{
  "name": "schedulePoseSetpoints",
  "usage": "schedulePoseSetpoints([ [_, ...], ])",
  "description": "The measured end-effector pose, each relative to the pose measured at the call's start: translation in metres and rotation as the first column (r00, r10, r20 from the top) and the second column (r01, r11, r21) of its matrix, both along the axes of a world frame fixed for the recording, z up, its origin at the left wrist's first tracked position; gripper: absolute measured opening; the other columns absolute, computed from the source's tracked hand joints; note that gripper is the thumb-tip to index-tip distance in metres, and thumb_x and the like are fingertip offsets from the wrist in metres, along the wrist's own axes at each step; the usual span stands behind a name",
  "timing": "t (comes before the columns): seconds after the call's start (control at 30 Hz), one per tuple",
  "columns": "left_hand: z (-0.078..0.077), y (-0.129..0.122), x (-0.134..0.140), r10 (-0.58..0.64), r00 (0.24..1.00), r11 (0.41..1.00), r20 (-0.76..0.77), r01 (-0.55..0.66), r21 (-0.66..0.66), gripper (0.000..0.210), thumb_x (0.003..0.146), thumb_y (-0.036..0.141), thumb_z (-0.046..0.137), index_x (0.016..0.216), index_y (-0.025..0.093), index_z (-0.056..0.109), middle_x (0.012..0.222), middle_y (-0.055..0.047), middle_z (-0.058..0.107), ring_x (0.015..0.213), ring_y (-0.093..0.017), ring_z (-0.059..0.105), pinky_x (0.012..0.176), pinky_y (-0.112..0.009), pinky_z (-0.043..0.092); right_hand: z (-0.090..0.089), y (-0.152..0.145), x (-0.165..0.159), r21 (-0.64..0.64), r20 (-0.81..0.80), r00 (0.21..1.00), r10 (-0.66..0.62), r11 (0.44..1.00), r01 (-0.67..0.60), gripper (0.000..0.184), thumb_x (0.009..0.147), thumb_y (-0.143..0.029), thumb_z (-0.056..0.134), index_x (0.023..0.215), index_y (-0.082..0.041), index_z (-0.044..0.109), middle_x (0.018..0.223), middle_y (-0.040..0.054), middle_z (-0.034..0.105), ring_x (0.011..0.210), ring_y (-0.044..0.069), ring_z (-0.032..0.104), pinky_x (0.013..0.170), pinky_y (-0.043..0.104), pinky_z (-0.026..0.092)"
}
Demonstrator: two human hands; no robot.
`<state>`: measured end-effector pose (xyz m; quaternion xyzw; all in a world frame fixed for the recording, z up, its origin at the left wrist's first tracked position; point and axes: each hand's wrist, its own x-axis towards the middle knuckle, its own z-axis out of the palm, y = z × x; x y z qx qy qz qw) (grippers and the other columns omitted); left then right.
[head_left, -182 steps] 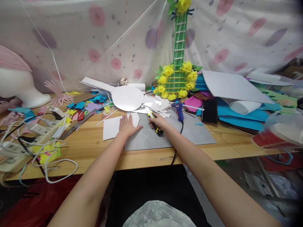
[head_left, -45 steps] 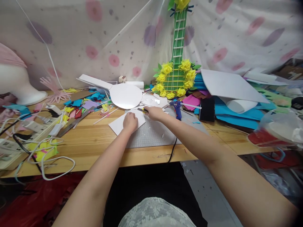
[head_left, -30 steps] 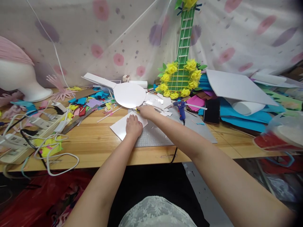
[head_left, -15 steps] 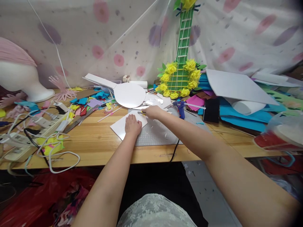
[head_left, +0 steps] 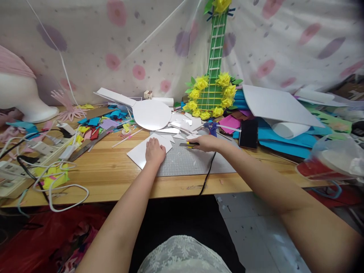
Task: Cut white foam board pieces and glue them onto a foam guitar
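Observation:
My left hand [head_left: 155,151] lies flat on a white board [head_left: 138,152], its fingers stretched out over the sheet. The board rests partly on a grey cutting mat [head_left: 182,163] and partly on the wooden table. My right hand [head_left: 206,143] is closed round a yellow and black utility knife [head_left: 192,143], whose blade points left over the mat, apart from the board. Behind my hands lies a white round shape with a long neck [head_left: 152,115]. White offcuts [head_left: 170,131] lie between it and the mat.
A blue glue gun [head_left: 212,128] and a black phone [head_left: 248,133] lie right of the mat. A green paper guitar with yellow flowers [head_left: 212,93] stands behind. Power strips and cables [head_left: 36,159] crowd the left; a clear plastic tub [head_left: 332,159] stands far right.
My right hand has drawn the utility knife away from the board, to the right and slightly nearer me. My left hand stays on the board. The view has shifted slightly.

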<state>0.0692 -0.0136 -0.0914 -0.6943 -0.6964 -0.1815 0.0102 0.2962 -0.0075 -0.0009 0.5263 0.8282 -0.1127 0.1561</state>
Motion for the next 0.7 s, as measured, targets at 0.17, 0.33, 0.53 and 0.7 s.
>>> schedulePoseSetpoints([
  [0.17,0.001,0.004,-0.010,-0.200,0.980,0.980,-0.019,0.200,-0.023,0.045,0.082,0.023,0.038,0.122,0.004,0.048,0.132,-0.015,0.046,0.127,-0.025,0.035,0.108,-0.037,0.026,0.009,0.004,-0.013,-0.006,-0.127,0.984,-0.122,0.992,0.122,0.050,0.088,-0.040,0.039,0.137,-0.034,0.034,0.102,0.0043,0.067,0.069,0.015,0.062,0.061,0.023,0.038],
  [0.33,0.005,0.006,-0.017,-0.352,0.936,0.936,0.022,0.352,-0.003,0.038,0.081,0.026,0.043,0.115,0.014,0.054,0.128,-0.011,0.049,0.120,-0.021,0.043,0.100,-0.033,0.038,-0.004,0.022,-0.063,0.251,-0.139,0.989,-0.052,0.964,0.086,0.046,0.089,-0.041,0.034,0.134,-0.031,0.040,0.122,0.0068,0.058,0.101,0.025,0.057,0.073,0.031,0.042],
  [0.53,0.004,0.001,-0.016,-0.312,0.950,0.949,-0.002,0.311,0.053,0.021,0.076,0.017,0.046,0.087,0.019,0.063,0.104,-0.007,0.060,0.103,-0.019,0.053,0.086,-0.029,0.046,-0.014,0.045,-0.117,0.270,-0.033,0.999,-0.003,0.963,0.011,0.045,0.088,-0.022,0.033,0.132,-0.025,0.043,0.115,0.0118,0.061,0.101,0.024,0.058,0.076,0.034,0.043],
  [0.7,0.002,0.003,-0.016,-0.299,0.954,0.953,-0.008,0.299,0.045,0.023,0.076,0.015,0.045,0.087,0.021,0.065,0.102,-0.006,0.061,0.101,-0.018,0.054,0.084,-0.028,0.046,-0.007,0.047,-0.130,0.255,0.012,1.000,0.008,0.967,-0.011,0.043,0.086,-0.020,0.037,0.128,-0.023,0.049,0.115,0.0142,0.061,0.103,0.024,0.058,0.078,0.033,0.043],
])
